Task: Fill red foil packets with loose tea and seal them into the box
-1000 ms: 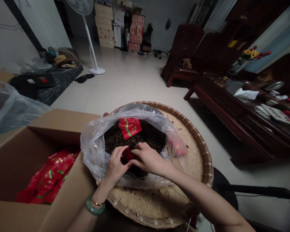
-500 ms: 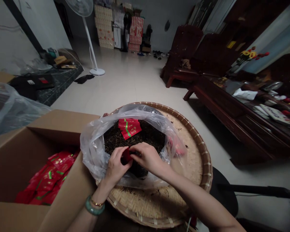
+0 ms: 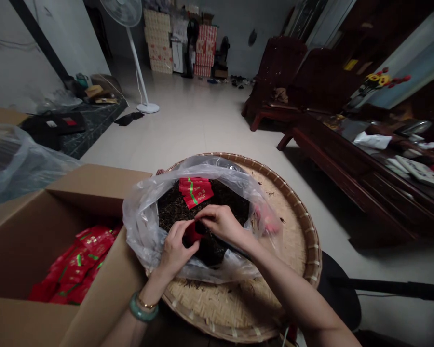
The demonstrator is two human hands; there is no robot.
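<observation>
Plenty of red packets (image 3: 77, 267) heaped inside the open cardboard box (image 3: 103, 183), left side of the head view, green stripes showing here and there. Likely the done pile, at a guess; full or flat, impossible to tell from up here. Over to the middle now: plastic bag (image 3: 141, 236) on the round woven tray (image 3: 305, 217), mouth spread wide, dark leaves (image 3: 175, 212) filling the bottom. On top of those, towards the far side, a small overlapping spread of flatter packets (image 3: 196, 193), probably the ones left to go. Lots of leaf left as well, so a good way short of the end, by the look of it. And one held packet (image 3: 191, 234) over the near half of the leaves, standing open at the top: seemingly the one in progress.

On to the hands, same head view. Left hand (image 3: 177, 245) grasping that packet, fingers and thumb curled round from the near side, barely any gap to spare. Right hand (image 3: 222, 224) half closed, fingers bent and bunched right at the packet's mouth. Gripping the edge, pinching leaf, or just resting there? Impossible to tell, fingertips too dark and small.
</observation>
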